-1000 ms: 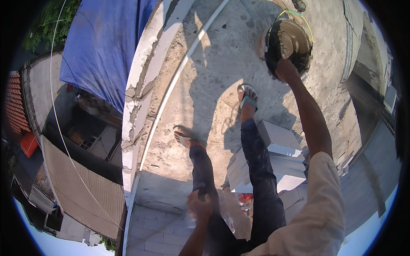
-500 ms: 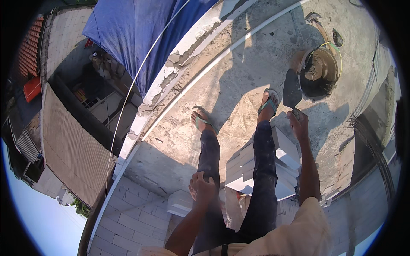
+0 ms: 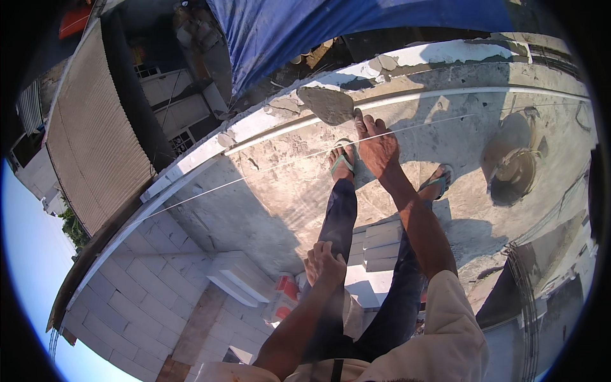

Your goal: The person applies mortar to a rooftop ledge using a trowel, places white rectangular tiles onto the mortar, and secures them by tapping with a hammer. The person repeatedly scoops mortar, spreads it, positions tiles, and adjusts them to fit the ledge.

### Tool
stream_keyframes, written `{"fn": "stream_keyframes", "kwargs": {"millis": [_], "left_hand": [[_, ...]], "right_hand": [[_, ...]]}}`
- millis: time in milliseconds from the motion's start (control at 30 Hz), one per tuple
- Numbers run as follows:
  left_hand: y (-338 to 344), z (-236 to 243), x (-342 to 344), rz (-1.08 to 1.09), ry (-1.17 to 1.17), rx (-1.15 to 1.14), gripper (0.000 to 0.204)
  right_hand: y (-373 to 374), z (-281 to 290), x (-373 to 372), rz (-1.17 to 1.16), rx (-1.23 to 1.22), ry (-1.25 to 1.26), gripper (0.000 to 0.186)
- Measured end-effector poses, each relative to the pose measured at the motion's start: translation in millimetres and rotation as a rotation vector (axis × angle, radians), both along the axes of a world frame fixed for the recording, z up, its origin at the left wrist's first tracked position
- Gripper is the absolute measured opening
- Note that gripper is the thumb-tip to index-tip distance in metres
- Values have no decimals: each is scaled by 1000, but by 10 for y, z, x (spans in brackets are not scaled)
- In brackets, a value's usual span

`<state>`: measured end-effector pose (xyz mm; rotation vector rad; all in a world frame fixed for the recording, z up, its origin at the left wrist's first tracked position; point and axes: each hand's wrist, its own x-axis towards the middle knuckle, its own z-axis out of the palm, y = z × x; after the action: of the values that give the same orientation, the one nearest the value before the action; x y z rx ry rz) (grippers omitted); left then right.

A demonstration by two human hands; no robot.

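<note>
My right hand (image 3: 380, 148) grips a trowel (image 3: 324, 103) by its end, its blade grey with mortar and held over the cracked parapet edge (image 3: 429, 54), near a long white pipe (image 3: 534, 91). My left hand (image 3: 325, 266) rests on my left leg, fingers curled against the dark trouser cloth. A metal bucket (image 3: 512, 178) with grey residue or mortar stands on the concrete surface to the right. A thin pale string (image 3: 203, 191) crosses the view below the trowel. My sandalled feet are on the concrete.
A blue tarpaulin (image 3: 344, 16) hangs beyond the parapet, with a corrugated roof (image 3: 89, 127) lower at left. Stacked pale blocks (image 3: 380, 245), a red-and-white bag (image 3: 282, 293) and a block wall (image 3: 143, 290) lie below me. Bent rebar (image 3: 523, 293) is at right.
My right hand has left the bucket and swung left with the trowel to the parapet. The view has turned right, bringing the parapet across the top. My left hand's fingers have curled more.
</note>
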<state>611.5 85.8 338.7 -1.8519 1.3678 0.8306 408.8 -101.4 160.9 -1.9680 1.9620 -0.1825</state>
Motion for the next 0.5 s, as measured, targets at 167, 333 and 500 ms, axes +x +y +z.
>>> {"fn": "stream_keyframes", "kwargs": {"millis": [167,333,500], "left_hand": [[-27,17,128,42,18,-16,47],[-86,31,201,87,29,-19,49],[-113,46,199,75,50,-40,50]], "right_hand": [[-292,-190,88,107,33,327,69],[-369,-75,-707,-17,190,436,52],[-567,-172,-2100,-195,154,732,22]]}}
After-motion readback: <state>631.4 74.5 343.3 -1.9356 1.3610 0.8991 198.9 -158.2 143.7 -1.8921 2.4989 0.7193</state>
